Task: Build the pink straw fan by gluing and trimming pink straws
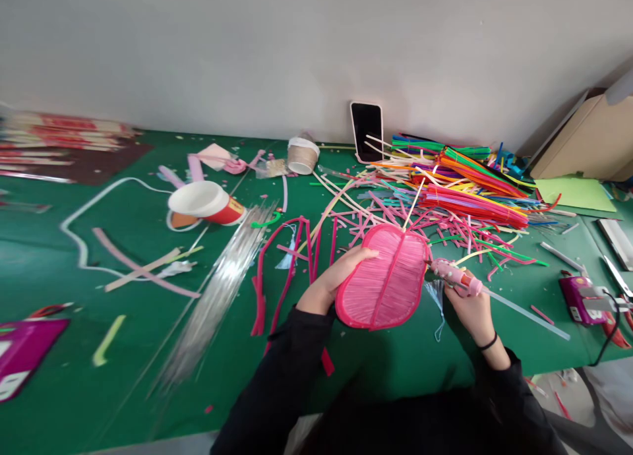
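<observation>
Head view | my left hand [329,280] pinches pink oval fuzzy panel [370,287], lengthwise forward | right hand [472,312] grips pink plastic glue gun [451,274], panel just leftward

Craft workshop, pipe cleaners [472,208], glue gun [453,276]

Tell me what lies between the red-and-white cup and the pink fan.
In the head view: clear strands, a green curl, pink strips, a light-blue tassel and the left hand holding the pink fan.

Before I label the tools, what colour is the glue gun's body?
The glue gun's body is pink, clearest in the head view.
</observation>
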`<action>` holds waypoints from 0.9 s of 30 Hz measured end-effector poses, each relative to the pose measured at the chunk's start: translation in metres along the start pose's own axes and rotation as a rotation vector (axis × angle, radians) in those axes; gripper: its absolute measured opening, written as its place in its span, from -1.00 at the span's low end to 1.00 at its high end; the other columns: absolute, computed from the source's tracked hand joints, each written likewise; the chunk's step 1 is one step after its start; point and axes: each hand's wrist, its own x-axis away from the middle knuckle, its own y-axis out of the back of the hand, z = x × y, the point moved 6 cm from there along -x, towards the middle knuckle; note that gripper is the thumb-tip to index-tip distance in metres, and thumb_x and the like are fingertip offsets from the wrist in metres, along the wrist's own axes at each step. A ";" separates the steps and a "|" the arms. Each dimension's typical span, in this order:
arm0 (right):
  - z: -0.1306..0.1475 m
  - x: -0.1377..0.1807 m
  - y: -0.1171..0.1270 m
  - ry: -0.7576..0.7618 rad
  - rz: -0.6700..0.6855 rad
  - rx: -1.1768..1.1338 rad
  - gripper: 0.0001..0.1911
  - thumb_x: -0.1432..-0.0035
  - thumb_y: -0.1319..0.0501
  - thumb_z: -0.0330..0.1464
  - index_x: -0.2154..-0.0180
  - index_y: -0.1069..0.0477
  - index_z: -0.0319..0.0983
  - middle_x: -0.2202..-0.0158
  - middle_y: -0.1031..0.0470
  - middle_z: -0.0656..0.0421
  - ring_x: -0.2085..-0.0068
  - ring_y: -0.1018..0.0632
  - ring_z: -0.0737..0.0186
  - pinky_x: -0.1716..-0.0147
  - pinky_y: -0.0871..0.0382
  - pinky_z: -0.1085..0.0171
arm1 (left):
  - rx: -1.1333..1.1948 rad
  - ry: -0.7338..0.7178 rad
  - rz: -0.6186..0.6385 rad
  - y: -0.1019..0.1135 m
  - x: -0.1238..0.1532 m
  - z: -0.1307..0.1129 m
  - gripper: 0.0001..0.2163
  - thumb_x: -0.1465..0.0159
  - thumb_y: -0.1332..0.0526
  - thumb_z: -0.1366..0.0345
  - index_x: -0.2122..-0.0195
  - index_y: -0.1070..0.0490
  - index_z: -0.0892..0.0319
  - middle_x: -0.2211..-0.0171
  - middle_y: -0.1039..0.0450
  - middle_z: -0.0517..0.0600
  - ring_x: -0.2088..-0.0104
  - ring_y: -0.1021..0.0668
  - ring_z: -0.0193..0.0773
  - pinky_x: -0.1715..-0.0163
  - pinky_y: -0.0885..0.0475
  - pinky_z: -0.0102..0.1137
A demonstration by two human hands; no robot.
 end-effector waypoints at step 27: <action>0.012 0.008 0.005 0.075 0.035 0.015 -0.82 0.06 -0.14 -0.33 0.53 -0.09 -0.11 0.62 -0.21 0.34 0.59 -0.26 0.34 0.57 -0.18 0.33 | -0.024 -0.040 -0.027 -0.005 0.008 -0.005 -0.86 -0.06 -0.33 0.31 0.34 -0.51 0.19 0.49 -0.56 -0.07 0.51 -0.54 -0.28 0.40 -0.42 -0.41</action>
